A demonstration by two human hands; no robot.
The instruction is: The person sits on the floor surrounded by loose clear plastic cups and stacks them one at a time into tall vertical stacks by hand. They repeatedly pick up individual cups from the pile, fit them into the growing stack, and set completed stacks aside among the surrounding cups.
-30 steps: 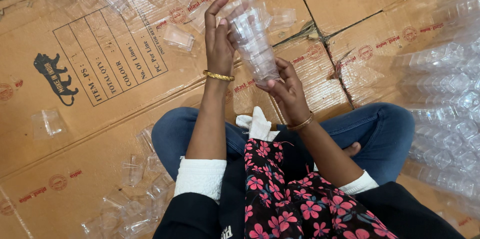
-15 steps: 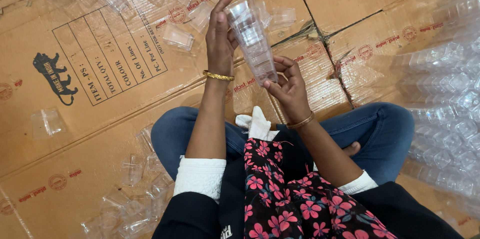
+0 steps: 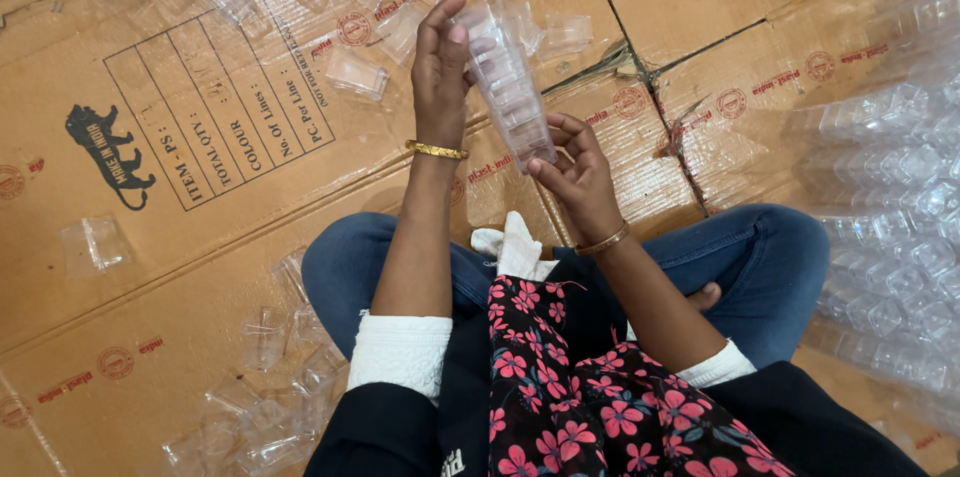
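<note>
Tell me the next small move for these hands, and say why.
Probably press the stack of clear cups together: the left hand caps its far end, the right hand pinches the near end, and the cups look loosely nested. Then it could join the stacked cups lying at the right.

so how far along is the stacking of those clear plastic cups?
Done: long nested rows of clear plastic cups lie on the right. In hand: the left hand steadies the top of a nested stack of clear square cups while the right hand pinches its bottom end. Left: loose clear cups scattered on the flattened brown cardboard, more by the left knee.
</note>
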